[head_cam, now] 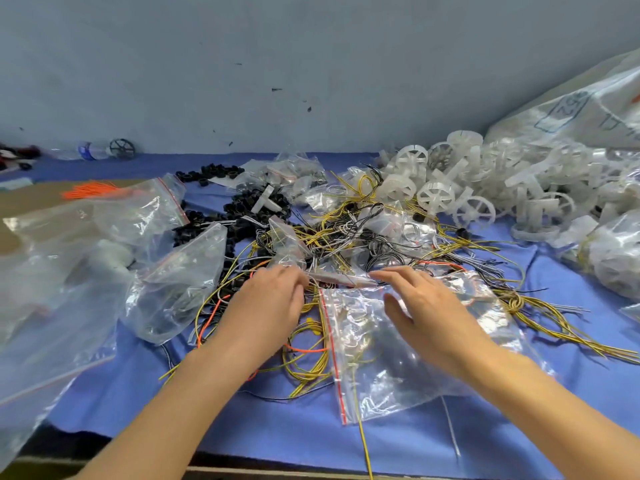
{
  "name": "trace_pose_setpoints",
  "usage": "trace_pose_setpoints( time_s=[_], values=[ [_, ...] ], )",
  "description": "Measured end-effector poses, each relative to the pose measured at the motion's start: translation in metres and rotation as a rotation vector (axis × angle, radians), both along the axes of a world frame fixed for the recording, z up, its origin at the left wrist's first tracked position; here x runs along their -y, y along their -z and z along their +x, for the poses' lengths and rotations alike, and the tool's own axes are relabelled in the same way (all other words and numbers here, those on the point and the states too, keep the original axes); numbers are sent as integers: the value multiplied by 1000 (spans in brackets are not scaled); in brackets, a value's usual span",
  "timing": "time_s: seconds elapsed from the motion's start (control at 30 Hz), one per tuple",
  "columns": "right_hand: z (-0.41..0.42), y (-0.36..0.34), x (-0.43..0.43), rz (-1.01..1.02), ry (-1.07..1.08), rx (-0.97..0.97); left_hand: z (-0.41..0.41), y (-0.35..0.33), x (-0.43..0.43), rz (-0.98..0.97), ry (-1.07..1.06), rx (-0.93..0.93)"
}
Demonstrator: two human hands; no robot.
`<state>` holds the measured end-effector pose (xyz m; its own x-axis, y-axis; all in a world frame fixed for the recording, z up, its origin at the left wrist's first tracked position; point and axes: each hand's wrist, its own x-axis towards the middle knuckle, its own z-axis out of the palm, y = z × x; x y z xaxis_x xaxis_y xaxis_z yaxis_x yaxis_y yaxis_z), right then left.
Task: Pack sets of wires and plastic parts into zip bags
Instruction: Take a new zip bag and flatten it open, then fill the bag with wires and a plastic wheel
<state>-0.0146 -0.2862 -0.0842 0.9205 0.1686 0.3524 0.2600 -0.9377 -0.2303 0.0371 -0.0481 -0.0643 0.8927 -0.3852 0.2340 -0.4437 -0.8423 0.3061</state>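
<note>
A clear zip bag (374, 358) with a red seal strip lies flat on the blue cloth, and a few yellow wires show through it. My right hand (426, 306) hovers over its upper part, fingers spread, holding nothing. My left hand (273, 299) sits just left of the bag with its fingertips pinched on the edge of a small clear bag (332, 277) among the wires. A tangle of yellow, black and orange wires (346, 233) spreads behind and under both hands. White plastic wheels (436, 195) are heaped at the back right. Small black plastic rings (242, 206) are piled at the back centre.
Several empty and part-filled zip bags (173, 282) lie to the left, over a brown board (31, 199). A large clear sack (588, 109) leans at the far right. Packed bags (620, 258) sit at the right edge. The grey wall stands behind the table.
</note>
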Motion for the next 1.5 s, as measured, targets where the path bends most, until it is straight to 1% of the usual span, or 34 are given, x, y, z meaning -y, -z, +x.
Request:
trace_pose_setpoints(
  time_s=[0.1,0.23,0.3,0.4,0.6,0.8,0.9,1.13,1.23,1.27,1.33,1.43,1.5],
  values=[
    [10,1,-26,-50,-78,-25,4,6,-12,114,-51,-67],
    [24,7,-44,-96,-97,-55,7,19,-15,303,-78,-5],
    [30,8,-44,-99,-84,-68,12,22,-15,348,-95,2],
    [33,11,-42,-87,-70,-99,20,24,-18,355,-108,0],
    [37,11,-44,-75,-16,-102,23,25,-17,302,-91,-51],
    [37,8,-50,-123,74,-103,12,25,-11,252,-42,-17],
    [35,6,-52,-125,81,-103,12,27,-5,179,-107,-31],
    [30,3,-53,-76,82,-66,21,24,17,5,-306,-139],
    [29,1,-52,-27,89,-42,19,15,18,-155,-302,-173],
    [28,-1,-52,2,83,-28,16,11,17,-214,-275,-161],
    [28,-6,-53,82,45,18,9,0,11,-275,-206,-63],
    [26,-19,-60,204,-47,85,-4,-12,3,-234,-101,157],
    [23,-26,-66,220,-112,105,-12,-18,2,-205,-44,299]
  ],
)
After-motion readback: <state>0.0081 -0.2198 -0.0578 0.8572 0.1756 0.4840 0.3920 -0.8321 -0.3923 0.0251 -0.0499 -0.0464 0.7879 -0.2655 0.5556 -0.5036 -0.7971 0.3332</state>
